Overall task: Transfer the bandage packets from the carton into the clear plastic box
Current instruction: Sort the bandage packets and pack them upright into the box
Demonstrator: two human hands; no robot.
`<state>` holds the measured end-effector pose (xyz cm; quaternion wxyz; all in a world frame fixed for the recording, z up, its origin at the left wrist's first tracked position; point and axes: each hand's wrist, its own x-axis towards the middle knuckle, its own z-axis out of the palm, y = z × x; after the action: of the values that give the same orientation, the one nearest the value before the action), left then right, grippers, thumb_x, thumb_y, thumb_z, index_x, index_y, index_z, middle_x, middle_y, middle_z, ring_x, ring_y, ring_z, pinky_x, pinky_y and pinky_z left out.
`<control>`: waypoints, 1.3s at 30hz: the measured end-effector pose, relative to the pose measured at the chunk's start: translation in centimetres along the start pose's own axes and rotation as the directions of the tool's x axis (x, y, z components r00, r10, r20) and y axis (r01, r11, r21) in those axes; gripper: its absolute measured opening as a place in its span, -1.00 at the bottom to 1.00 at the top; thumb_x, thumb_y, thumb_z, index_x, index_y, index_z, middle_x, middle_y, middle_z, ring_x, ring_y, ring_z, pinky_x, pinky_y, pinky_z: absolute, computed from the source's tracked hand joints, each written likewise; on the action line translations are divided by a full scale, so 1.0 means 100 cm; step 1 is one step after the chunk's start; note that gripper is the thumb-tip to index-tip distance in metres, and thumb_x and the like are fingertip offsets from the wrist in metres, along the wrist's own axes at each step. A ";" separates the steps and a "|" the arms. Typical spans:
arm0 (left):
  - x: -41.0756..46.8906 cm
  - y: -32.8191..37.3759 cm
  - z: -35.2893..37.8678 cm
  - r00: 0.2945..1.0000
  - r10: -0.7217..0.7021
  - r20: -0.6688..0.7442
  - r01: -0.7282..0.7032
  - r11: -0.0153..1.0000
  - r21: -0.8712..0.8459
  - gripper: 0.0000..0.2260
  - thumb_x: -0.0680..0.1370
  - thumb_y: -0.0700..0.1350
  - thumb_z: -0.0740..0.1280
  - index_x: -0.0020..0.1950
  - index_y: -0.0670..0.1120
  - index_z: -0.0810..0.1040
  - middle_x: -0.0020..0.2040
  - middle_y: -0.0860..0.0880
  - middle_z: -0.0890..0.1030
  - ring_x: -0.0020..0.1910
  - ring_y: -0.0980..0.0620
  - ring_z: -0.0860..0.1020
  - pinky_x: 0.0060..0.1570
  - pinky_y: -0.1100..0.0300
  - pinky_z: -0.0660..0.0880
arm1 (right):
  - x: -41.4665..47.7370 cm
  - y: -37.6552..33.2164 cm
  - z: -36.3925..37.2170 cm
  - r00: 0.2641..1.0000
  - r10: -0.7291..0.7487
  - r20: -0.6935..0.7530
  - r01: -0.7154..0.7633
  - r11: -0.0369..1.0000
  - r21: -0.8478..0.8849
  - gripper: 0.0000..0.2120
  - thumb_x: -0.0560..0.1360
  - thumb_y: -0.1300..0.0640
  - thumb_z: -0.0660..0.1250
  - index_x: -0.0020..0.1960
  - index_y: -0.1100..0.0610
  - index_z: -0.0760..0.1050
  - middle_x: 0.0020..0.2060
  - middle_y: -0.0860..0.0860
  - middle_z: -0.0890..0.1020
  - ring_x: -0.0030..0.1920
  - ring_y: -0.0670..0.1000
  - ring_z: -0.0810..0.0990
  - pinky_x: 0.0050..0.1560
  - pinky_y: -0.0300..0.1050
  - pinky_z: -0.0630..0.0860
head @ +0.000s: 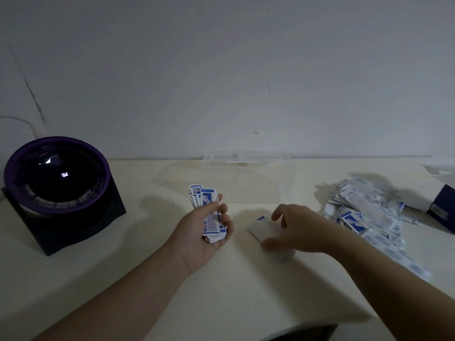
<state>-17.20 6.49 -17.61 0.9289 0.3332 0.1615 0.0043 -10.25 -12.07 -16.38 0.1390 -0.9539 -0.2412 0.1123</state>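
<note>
My left hand [209, 232] grips a fanned stack of white-and-blue bandage packets [205, 199], palm up, just in front of the clear plastic box [247, 177]. The box stands at the back of the table by the wall and looks empty. My right hand [299, 228] is blurred and holds one packet [262, 227] between thumb and fingers, low over the table. A loose heap of packets [364, 212] lies to the right of that hand. A dark blue carton [443, 207] sits at the far right edge.
A black and purple round device [57, 185] on a dark base stands at the left. White paper [440, 172] lies behind the carton. The cream table [172, 291] ends at a near edge at the bottom right.
</note>
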 end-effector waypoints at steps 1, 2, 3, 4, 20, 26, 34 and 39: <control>0.001 -0.001 -0.001 1.000 0.007 -0.012 -0.007 1.000 0.007 -0.87 0.57 -0.23 0.21 -0.03 -0.12 0.56 -0.32 -0.06 0.54 -0.47 0.09 0.45 -0.44 0.25 0.53 | 0.000 0.000 0.002 1.000 0.004 0.004 -0.004 1.000 0.014 -0.43 0.33 -0.20 0.45 0.21 0.05 0.41 -0.06 -0.10 0.46 -0.07 -0.09 0.43 -0.08 -0.25 0.38; 0.001 -0.001 -0.001 1.000 0.011 -0.019 -0.011 1.000 0.009 -0.87 0.57 -0.23 0.21 -0.03 -0.12 0.56 -0.31 -0.05 0.52 -0.47 0.09 0.43 -0.44 0.25 0.52 | 0.001 0.000 0.002 1.000 -0.001 -0.007 0.001 0.999 0.045 -0.48 0.33 -0.15 0.47 0.18 0.06 0.44 -0.09 -0.10 0.47 -0.11 -0.10 0.44 -0.16 -0.28 0.38; 0.001 -0.001 -0.002 1.000 0.014 -0.020 -0.013 1.000 0.005 -0.87 0.57 -0.23 0.21 -0.03 -0.12 0.56 -0.30 -0.05 0.51 -0.47 0.10 0.42 -0.44 0.26 0.52 | 0.002 0.001 0.001 1.000 -0.003 -0.017 0.004 0.998 0.064 -0.53 0.33 -0.11 0.48 0.15 0.07 0.47 -0.12 -0.09 0.49 -0.15 -0.11 0.46 -0.23 -0.33 0.38; 0.001 -0.001 -0.002 1.000 0.016 -0.023 -0.016 1.000 0.003 -0.87 0.57 -0.22 0.21 -0.03 -0.12 0.56 -0.30 -0.04 0.50 -0.47 0.10 0.42 -0.43 0.26 0.52 | 0.004 0.001 0.000 1.000 0.001 -0.026 0.001 0.997 0.075 -0.57 0.34 -0.06 0.48 0.13 0.08 0.49 -0.12 -0.08 0.52 -0.17 -0.11 0.48 -0.28 -0.36 0.38; -0.007 -0.016 0.007 0.995 -0.003 0.095 -0.025 0.955 0.297 -0.84 0.35 -0.14 0.39 -0.10 -0.09 0.52 -0.35 0.01 0.47 -0.56 0.14 0.31 -0.54 0.31 0.36 | 0.000 0.007 0.004 0.958 -0.255 0.134 -0.086 0.191 0.978 -0.67 0.39 0.14 0.36 0.05 0.35 0.54 -0.13 0.17 0.63 -0.15 0.00 0.61 -0.13 -0.23 0.57; -0.013 -0.020 0.007 0.973 0.168 0.158 -0.225 0.843 0.489 -0.90 0.51 -0.28 0.32 -0.19 -0.13 0.55 -0.51 0.01 0.47 -0.50 0.09 0.46 -0.39 0.23 0.50 | -0.002 -0.019 0.013 0.942 -0.316 0.116 -0.084 0.111 0.990 -0.60 0.47 0.19 0.22 0.27 0.34 0.43 0.14 0.23 0.60 0.15 0.16 0.59 0.15 -0.04 0.54; -0.006 -0.014 0.001 0.921 0.355 0.160 -0.376 0.707 0.599 -0.78 0.49 -0.26 0.37 -0.34 -0.13 0.46 -0.53 -0.03 0.40 -0.49 0.02 0.36 -0.45 0.22 0.35 | -0.003 -0.019 0.014 0.979 -0.192 0.074 -0.045 0.153 0.987 -0.64 0.39 0.09 0.29 0.11 0.27 0.56 0.04 0.17 0.65 0.03 0.08 0.62 -0.01 -0.15 0.54; -0.008 -0.016 0.009 0.962 0.219 0.163 -0.268 0.871 0.412 -0.80 0.40 -0.02 0.46 -0.20 -0.11 0.50 -0.46 0.03 0.40 -0.52 0.11 0.30 -0.49 0.24 0.33 | -0.004 -0.022 0.015 0.977 -0.180 -0.118 0.177 0.365 0.914 -0.82 0.47 0.08 0.36 -0.09 0.18 0.66 -0.12 0.17 0.68 -0.07 0.09 0.61 0.07 -0.02 0.51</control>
<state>-17.86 4.65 -17.72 0.8318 0.5473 0.0633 0.0671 -11.95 -10.10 -16.99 0.6541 -0.6851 -0.2404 0.2121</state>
